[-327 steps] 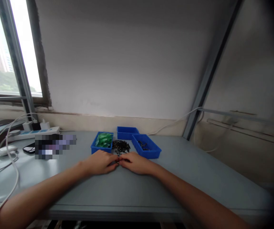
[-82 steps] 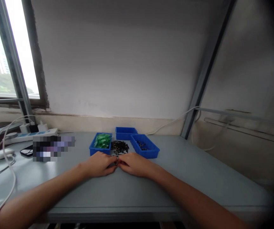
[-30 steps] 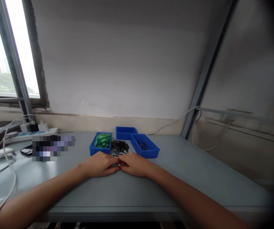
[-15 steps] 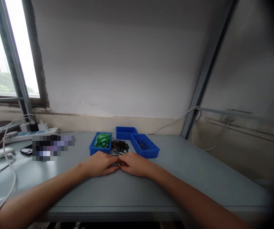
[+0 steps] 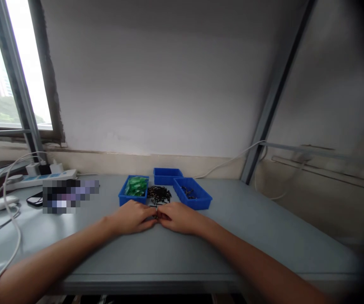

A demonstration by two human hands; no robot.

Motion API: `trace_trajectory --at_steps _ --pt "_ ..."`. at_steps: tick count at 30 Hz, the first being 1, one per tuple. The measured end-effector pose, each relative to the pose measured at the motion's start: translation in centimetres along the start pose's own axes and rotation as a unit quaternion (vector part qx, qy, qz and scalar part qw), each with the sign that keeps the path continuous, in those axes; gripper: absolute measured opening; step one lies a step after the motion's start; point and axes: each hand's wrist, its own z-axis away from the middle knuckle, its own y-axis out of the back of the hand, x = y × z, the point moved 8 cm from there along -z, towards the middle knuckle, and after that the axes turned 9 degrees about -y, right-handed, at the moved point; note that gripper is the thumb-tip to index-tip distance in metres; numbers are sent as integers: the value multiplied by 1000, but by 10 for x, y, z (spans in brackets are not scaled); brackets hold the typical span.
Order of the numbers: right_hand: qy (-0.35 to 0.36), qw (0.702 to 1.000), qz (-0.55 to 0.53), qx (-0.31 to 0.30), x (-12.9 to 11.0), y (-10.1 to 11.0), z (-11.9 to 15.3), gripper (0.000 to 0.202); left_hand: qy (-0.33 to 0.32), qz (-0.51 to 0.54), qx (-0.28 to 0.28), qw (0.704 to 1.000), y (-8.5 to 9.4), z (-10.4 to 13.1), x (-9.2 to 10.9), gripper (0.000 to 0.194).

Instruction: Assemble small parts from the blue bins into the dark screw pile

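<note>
My left hand and my right hand rest low over the table, their fingertips meeting. Both are closed in a pinch, and a small bit with a metallic look shows between them; its kind is too small to tell. Just beyond the fingers lies a heap of small dark screw-like pieces, with several loose ones at its near side. To the left of the heap stands a blue bin holding green plastic packets. On its right, a tilted-looking blue bin has some small metallic pieces on its floor.
A third blue bin stands behind the heap, near the wall. At left are a power strip with plugs, a white cable, a white charger and a partly blurred-out dark object. The grey table's front edge runs below my arms.
My hands stay in almost the same place. Only the fingertips have shifted slightly, and the small shiny bit between them shows less than before.
</note>
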Motion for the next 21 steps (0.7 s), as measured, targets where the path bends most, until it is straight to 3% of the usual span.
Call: trace_trajectory --at_steps 21 --pt "17 1000 -2 10 -8 6 4 10 31 -7 -29 999 -5 1 -5 13"
